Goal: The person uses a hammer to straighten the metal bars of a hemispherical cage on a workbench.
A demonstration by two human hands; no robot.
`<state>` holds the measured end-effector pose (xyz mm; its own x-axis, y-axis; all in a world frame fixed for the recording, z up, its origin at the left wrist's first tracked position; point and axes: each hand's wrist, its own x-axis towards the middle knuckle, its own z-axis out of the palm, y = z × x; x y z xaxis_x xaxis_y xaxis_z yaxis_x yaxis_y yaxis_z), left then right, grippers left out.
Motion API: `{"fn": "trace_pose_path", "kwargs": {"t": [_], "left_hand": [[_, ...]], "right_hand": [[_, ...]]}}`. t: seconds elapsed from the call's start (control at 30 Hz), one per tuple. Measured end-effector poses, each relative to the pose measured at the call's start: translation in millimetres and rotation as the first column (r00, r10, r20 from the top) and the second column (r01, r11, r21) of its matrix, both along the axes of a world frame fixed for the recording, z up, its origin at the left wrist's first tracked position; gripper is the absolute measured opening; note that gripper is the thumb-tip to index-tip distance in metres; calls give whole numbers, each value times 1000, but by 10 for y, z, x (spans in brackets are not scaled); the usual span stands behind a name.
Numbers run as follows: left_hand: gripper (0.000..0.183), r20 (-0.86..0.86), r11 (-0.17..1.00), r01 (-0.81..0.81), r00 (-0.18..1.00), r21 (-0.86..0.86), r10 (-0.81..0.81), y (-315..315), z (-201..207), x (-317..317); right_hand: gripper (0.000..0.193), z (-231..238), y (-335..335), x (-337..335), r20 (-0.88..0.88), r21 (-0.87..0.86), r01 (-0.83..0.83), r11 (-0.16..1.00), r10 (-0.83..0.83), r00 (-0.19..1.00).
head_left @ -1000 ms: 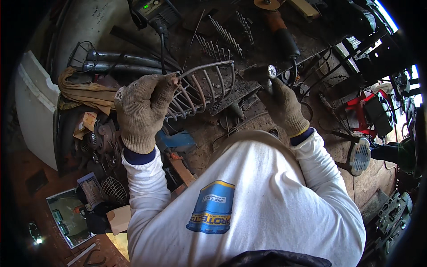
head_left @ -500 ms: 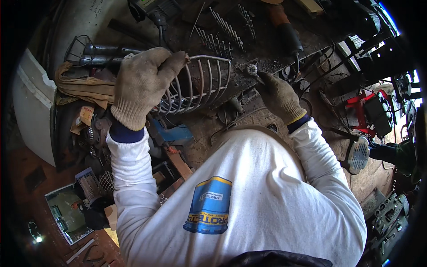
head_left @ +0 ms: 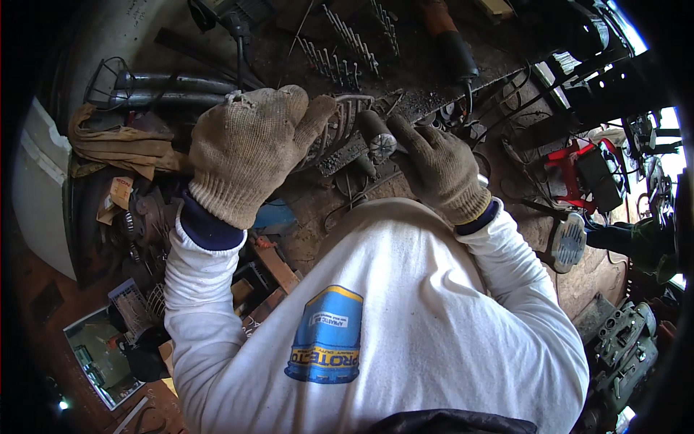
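Both of my hands wear grey knitted gloves. My left hand [head_left: 262, 137] is closed at the upper left edge of a curved grille of bent metal rods [head_left: 345, 119], much of which the glove hides. In my right hand [head_left: 441, 163] is a hammer [head_left: 377, 137], its thick round metal head turned toward the grille. The fingers wrap the handle, and its pale end shows behind the wrist. The hammer head is close to the grille's right side; whether they touch I cannot tell.
On the dark workbench [head_left: 426, 87] stand several upright metal pins [head_left: 350, 36], with an orange and black angle grinder [head_left: 448, 43] at right. Metal tubes [head_left: 173, 90] and a brown cloth [head_left: 119, 145] lie left. A shoe [head_left: 569, 242] shows on the right.
The hammer has swung left and nearer to the grille, its head now in plain sight. My left hand has shifted slightly, and the grille is tilted so less of its rods shows.
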<state>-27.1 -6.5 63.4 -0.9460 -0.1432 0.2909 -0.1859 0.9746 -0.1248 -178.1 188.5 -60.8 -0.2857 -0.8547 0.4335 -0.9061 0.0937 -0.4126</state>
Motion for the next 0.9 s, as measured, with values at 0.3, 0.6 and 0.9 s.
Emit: {"fn": "trace_pose_path", "kwargs": {"t": [0.3, 0.6, 0.9], "left_hand": [[22, -139, 965, 170, 970, -202, -200, -15, -55, 48], [35, -46, 978, 1, 999, -208, -10, 4, 133, 58], [32, -94, 998, 31, 995, -48, -35, 103, 145, 55]], "right_hand": [[57, 182, 110, 50, -85, -282, -17, 959, -7, 996], [46, 229, 188, 47, 78, -126, 92, 988, -82, 994], [59, 415, 248, 108, -45, -348, -60, 936, 48, 998]]}}
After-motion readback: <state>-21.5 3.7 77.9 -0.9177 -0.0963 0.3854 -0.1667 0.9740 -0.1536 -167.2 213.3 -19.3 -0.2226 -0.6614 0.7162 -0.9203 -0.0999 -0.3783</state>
